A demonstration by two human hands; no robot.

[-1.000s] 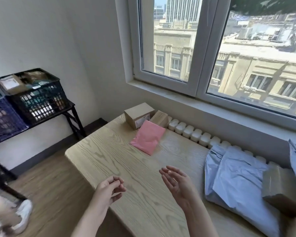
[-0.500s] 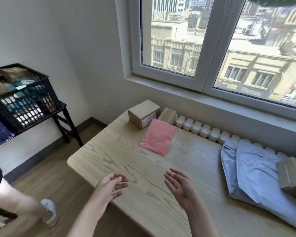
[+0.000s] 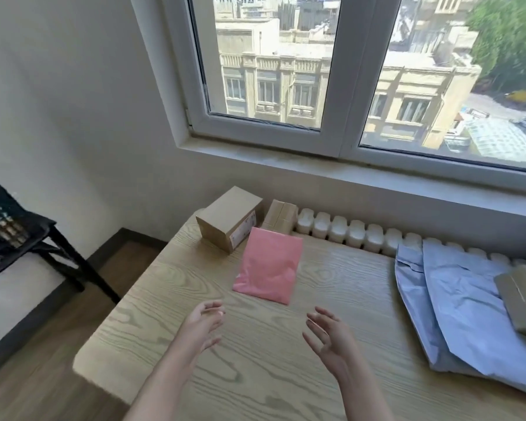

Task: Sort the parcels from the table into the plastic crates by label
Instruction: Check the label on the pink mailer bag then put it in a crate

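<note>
Both hands hang just above the near part of the wooden bench (image 3: 255, 378), palms turned toward each other and holding nothing. The left hand (image 3: 205, 325) has its fingers loosely curled, the right hand (image 3: 331, 338) has them spread and slightly bent.

Just beyond the hands, between them, a pink mailer (image 3: 269, 267) lies flat on the bench. Its far corner lies close to a cardboard box (image 3: 230, 221) at the far left corner of the bench (a pale label shows on the box's near-right side, too blurred to read). A smaller cardboard box (image 3: 280, 214) stands just right of it, against the white radiator (image 3: 362, 235) that runs along the bench's far edge under the window (image 3: 331, 86).

On the right of the bench lie overlapping pale blue poly mailers (image 3: 456, 308), and a brown box (image 3: 521, 299) rests on top of them at the right edge of the view.

Far left, well apart from the bench, a black plastic crate (image 3: 0, 226) sits on a black stand (image 3: 70, 256); it seems to hold parcels, though the blur hides what.
</note>
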